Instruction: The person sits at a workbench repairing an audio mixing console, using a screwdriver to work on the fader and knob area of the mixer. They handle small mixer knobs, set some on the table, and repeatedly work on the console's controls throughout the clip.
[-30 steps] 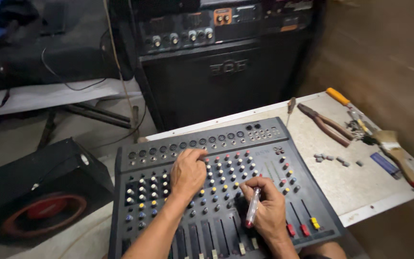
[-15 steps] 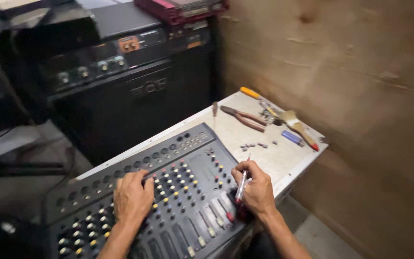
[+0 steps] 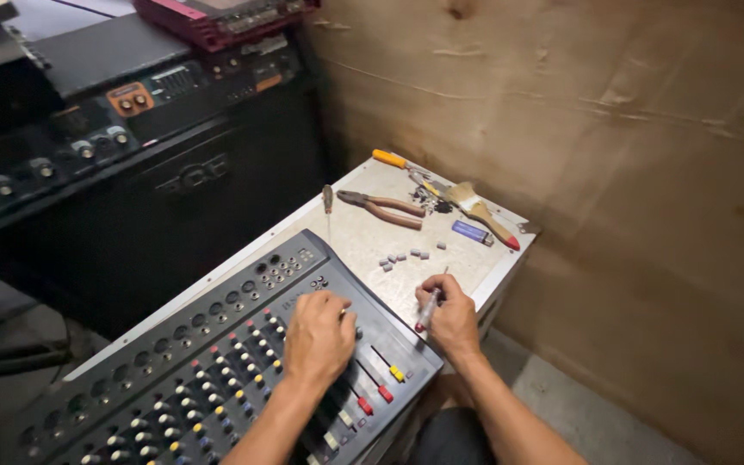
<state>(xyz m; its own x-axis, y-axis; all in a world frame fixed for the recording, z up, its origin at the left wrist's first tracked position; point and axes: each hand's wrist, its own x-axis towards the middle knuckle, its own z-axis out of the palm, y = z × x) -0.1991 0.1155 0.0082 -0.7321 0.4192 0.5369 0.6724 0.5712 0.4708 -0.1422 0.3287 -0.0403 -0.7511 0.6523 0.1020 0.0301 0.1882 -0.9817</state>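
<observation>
The left hand point(image 3: 319, 337) lies palm down, fingers spread, on the dark grey audio mixing console point(image 3: 217, 362), a flat rectangular panel of matt metal studded with rows of small round knobs and, near its right end, slim sliders with yellow and red caps. The hand covers the upper right part of the panel and clamps nothing. The console's long axis runs from lower left to upper right, its right end resting on the pale, speckled worktop point(image 3: 363, 237).

The right hand point(image 3: 451, 312) is closed around a slim pen-shaped screwdriver point(image 3: 428, 308) with a pale translucent barrel and a red end. The tool stands steeply; the red end points down toward the console's right edge and the thin tip points up and slightly right. The hand rests on the worktop just beside the console.

Several small grey rectangular caps point(image 3: 406, 257) lie loose on the worktop near the right hand. Further back lie red-handled pliers point(image 3: 382, 207), a flat paintbrush with a wooden handle point(image 3: 475, 209), an orange-handled screwdriver point(image 3: 393, 160) and a small blue lighter point(image 3: 472, 232). A black amplifier cabinet point(image 3: 174, 181) stands behind the worktop, and a creased brown board wall point(image 3: 630, 155) is to the right.
</observation>
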